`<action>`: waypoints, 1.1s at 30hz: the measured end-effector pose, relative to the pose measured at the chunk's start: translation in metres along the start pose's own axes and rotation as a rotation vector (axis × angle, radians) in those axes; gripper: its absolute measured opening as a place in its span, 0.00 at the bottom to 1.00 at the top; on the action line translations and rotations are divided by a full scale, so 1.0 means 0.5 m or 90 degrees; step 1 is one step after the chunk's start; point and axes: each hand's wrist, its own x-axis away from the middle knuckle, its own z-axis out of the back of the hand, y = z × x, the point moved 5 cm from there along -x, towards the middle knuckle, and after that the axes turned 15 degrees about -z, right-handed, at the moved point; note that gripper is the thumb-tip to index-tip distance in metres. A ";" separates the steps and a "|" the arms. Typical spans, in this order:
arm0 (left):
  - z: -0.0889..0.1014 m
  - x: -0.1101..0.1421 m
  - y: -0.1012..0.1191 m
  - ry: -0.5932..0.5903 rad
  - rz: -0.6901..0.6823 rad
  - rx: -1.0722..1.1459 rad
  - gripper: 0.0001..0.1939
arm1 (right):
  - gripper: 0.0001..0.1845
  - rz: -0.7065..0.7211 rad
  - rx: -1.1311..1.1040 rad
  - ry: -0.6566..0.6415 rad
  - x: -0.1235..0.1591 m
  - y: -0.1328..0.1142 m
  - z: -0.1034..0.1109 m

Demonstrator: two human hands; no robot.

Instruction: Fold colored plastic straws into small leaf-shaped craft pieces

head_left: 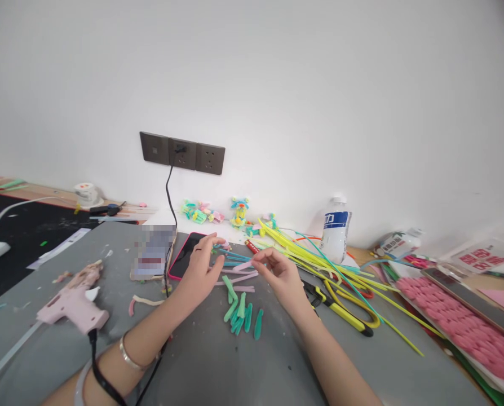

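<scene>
My right hand [279, 279] is in a pinch, thumb against fingertips, at the end of a short lilac pipe cleaner [242, 267]. To its left, my left hand [202, 265] has thumb and fingers apart, with nothing visible between them. Blue pipe cleaners [237, 257] lie between the two hands, and further lilac pieces [239, 278] sit just below. Closer to me is a small pile of folded green and teal pipe cleaner pieces [239, 313]. A dark phone with a pink edge [184, 256] is partly behind my left hand.
Left lies a pink glue gun [72, 307], its black cord near my left forearm. On the right are yellow-handled pliers [340, 310], long yellow pipe cleaners [306, 254] and a white bottle [335, 234]. Small pipe cleaner figures [239, 213] stand by the wall.
</scene>
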 end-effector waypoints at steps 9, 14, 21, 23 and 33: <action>-0.027 -0.004 0.046 -0.140 -0.057 0.123 0.08 | 0.06 0.037 0.028 -0.005 0.011 -0.021 -0.008; -0.007 -0.009 0.038 -0.069 -0.040 0.110 0.07 | 0.09 0.037 0.022 -0.027 0.012 -0.023 -0.007; 0.008 -0.013 0.039 -0.019 -0.054 0.086 0.04 | 0.08 0.084 0.286 -0.097 0.013 0.006 -0.036; 0.006 -0.011 0.040 -0.021 -0.056 0.093 0.04 | 0.09 0.091 0.361 -0.110 0.011 0.022 -0.043; 0.005 -0.009 0.043 -0.012 -0.045 0.100 0.06 | 0.09 0.152 0.454 -0.027 0.011 0.006 -0.024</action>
